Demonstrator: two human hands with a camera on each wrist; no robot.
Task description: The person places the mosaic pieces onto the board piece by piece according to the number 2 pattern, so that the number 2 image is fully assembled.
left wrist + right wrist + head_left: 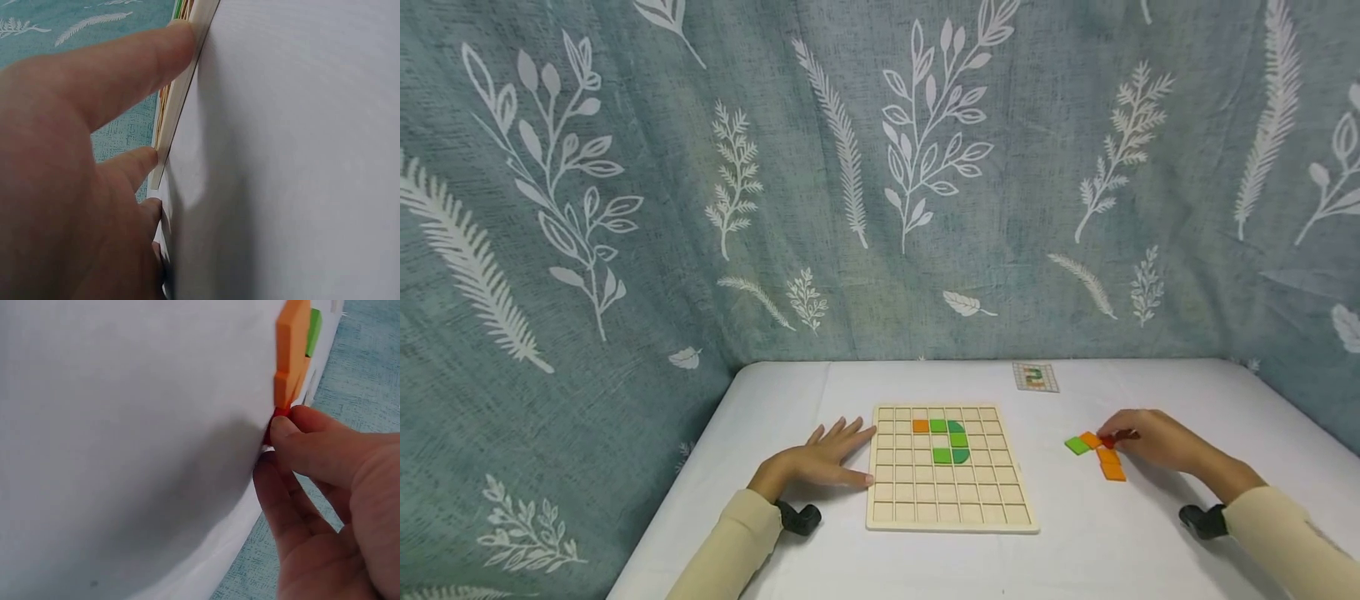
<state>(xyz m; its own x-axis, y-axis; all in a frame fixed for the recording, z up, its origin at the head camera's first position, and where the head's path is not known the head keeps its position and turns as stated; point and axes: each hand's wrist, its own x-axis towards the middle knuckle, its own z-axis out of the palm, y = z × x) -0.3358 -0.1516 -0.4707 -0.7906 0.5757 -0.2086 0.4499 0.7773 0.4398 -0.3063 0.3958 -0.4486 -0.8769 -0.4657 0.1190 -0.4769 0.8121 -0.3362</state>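
A wooden grid board [910, 492] lies on the white table, with an orange square tile [921, 426], several green square tiles [942, 456] and darker green rounded tiles [956, 427] set in its cells. My left hand [827, 458] spreads its fingers at the board's left edge. In the left wrist view its thumb and a fingertip touch the board's side [181, 87]. To the right of the board, my right hand [1161, 442] pinches a red tile [280, 413] between thumb and index finger. Beside that tile lie orange tiles [1109, 467] and a green tile [1077, 446].
A small pattern card [1035, 377] with a printed grid and coloured shape lies behind the board, to its right. Behind the table hangs a blue-green curtain [880, 292] with white leaf prints. White cloth [940, 567] covers the table in front of the board.
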